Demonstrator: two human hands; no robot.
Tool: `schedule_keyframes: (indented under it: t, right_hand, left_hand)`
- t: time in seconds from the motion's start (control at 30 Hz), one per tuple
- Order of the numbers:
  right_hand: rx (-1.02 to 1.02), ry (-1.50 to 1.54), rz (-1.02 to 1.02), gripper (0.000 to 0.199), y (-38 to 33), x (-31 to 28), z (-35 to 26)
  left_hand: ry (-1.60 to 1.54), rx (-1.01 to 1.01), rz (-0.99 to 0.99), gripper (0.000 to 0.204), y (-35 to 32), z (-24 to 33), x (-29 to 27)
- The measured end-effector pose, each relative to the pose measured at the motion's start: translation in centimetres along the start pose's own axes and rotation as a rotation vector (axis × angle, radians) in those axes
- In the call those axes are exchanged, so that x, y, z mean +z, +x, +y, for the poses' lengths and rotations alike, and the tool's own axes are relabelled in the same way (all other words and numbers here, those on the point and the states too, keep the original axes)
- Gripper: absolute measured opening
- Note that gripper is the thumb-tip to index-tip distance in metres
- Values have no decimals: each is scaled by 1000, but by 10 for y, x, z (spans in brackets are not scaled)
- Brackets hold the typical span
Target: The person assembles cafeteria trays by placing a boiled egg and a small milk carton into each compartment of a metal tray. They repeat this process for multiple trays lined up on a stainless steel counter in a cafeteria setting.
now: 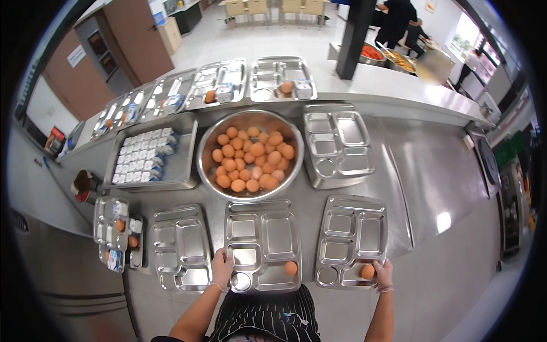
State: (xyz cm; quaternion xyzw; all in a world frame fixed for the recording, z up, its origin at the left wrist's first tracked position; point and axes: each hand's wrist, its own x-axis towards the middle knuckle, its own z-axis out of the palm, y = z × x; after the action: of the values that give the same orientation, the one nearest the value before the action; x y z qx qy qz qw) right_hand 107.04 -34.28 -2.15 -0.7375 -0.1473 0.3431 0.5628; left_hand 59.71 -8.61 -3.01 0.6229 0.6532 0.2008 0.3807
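Observation:
Three steel compartment trays lie in a row at the near edge of the counter. My left hand (pixel 221 268), in a thin clear glove, rests on the near left corner of the middle tray (pixel 262 228). A brown egg (pixel 291 268) lies in that tray's near right compartment. My right hand (pixel 383 273), also gloved, touches the near right corner of the right tray (pixel 353 222), beside a brown egg (pixel 368 272) in its near compartment. Whether the fingers grip the egg I cannot tell. The left tray (pixel 181 242) holds nothing.
A large steel bowl (pixel 208 142) full of brown eggs sits behind the trays. A deep pan (pixel 185 165) of small white cartons stands to its left, a stack of trays (pixel 339 142) to its right. Filled trays (pixel 114 228) line the left and far counter.

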Motion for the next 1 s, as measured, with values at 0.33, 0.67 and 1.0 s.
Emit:
schedule_keyframes:
  t: [0.33, 0.67, 1.0]
  right_hand:
    - [-363, -1089, 256, 23, 20, 63, -49]
    - [-940, -618, -368, 22, 47, 393, -194]
    - [-1110, -1283, -885, 22, 61, 560, -174]
  left_hand:
    - [132, 146, 152, 28, -12, 29, -29]
    - [162, 56, 465, 43, -27, -24, -111]
    - [-47, -495, 709, 37, -83, -143, -168]
